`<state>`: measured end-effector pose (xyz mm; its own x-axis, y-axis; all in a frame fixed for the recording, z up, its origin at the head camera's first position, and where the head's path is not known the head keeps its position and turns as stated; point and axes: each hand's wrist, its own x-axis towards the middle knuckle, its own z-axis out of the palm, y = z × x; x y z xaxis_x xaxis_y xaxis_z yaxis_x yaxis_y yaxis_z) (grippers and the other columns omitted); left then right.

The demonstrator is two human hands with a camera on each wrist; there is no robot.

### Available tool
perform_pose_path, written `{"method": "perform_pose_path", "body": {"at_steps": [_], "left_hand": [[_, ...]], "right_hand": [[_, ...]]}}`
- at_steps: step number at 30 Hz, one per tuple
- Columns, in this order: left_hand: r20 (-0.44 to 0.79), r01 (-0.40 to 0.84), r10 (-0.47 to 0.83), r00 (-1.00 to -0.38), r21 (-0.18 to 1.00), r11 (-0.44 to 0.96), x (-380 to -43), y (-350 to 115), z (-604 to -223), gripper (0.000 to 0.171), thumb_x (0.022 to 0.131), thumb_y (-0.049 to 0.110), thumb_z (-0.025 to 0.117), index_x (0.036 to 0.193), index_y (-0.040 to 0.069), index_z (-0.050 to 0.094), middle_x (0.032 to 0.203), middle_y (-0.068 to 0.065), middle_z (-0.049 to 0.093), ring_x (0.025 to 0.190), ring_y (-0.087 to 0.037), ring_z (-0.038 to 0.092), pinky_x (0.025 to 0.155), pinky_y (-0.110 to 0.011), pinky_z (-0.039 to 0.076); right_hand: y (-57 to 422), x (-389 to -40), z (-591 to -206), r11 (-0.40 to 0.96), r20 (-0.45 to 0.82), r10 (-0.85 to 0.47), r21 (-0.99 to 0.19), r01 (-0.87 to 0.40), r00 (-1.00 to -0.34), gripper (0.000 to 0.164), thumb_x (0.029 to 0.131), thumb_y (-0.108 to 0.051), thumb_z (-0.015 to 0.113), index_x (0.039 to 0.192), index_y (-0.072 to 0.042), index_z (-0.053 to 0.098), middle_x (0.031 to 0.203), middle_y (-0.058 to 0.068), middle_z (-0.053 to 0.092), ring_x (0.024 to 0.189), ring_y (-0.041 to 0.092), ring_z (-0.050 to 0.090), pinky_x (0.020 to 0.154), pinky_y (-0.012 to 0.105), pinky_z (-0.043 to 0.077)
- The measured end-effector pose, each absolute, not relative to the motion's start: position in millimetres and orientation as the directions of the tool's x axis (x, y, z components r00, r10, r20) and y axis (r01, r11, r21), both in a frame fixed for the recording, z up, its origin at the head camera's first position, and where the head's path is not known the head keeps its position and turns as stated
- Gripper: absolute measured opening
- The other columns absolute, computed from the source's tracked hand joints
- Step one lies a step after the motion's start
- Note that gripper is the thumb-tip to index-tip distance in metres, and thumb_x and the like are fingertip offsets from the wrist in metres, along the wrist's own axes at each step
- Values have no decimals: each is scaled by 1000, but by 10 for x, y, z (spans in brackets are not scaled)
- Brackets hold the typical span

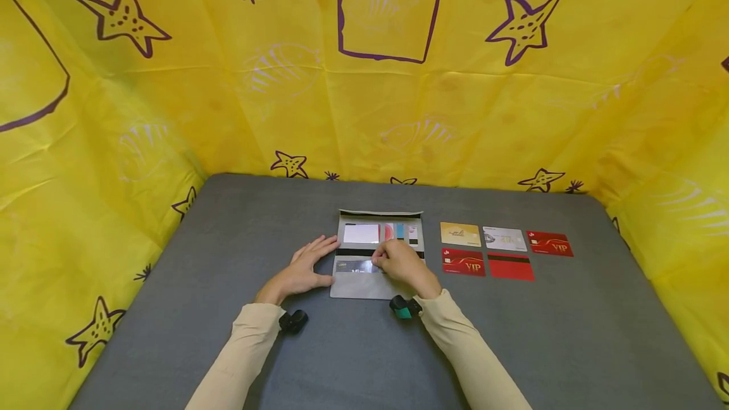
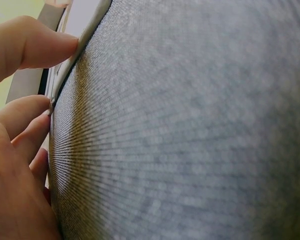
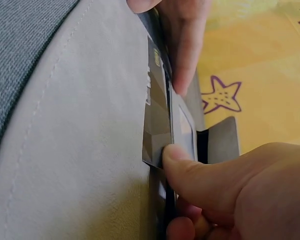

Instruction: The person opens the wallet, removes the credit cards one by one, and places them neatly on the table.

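Right grip [image 1: 405, 266] pinches a dark card [image 1: 352, 266], left grip [image 1: 298, 276] spread against the wallet [image 1: 364, 286].

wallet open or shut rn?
Open. The wallet lies spread on the grey table, its inside facing up, the right hand pinching a dark card there.

Wallet [image 1: 361, 286] matt leather-type, dark card [image 3: 157, 115] glossy plast.-look, tabletop [image 1: 342, 359] rough woven cloth, bkdrop [image 1: 364, 112] semi-gloss fabric
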<state>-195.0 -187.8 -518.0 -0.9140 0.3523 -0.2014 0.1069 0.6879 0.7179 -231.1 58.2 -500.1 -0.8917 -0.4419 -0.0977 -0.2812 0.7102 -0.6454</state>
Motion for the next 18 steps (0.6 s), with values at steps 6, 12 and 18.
{"method": "perform_pose_path", "body": {"at_steps": [6,12,18], "left_hand": [[-199,109,350,-915,715,691,-1948,-1875,-5176,79,82,20,69,154,13,37,164,-7,27,155,-33,11,120,-62,4],[-202,97,338,-919,715,692,-1935,-1881,-5167,80,81,20,69,154,14,37,165,-6,27,155,-33,10,120,-62,3],[-202,101,342,-918,714,692,-1941,-1872,-5176,80,81,22,68,154,15,36,165,-6,27,155,-33,10,120,-62,4]], "right_hand": [[606,-2328,-5008,705,-60,-381,-664,-248,-923,8,92,-10,67,85,-6,71,73,2,62,67,13,50,65,27,42],[603,-2355,-5022,669,-19,-390,-692,-269,-921,6,93,-10,67,89,-6,70,69,0,59,62,11,48,60,25,39],[605,-2347,-5016,646,-19,-421,-709,-284,-907,7,92,-9,68,96,-4,71,75,3,65,66,10,53,63,25,44]]}}
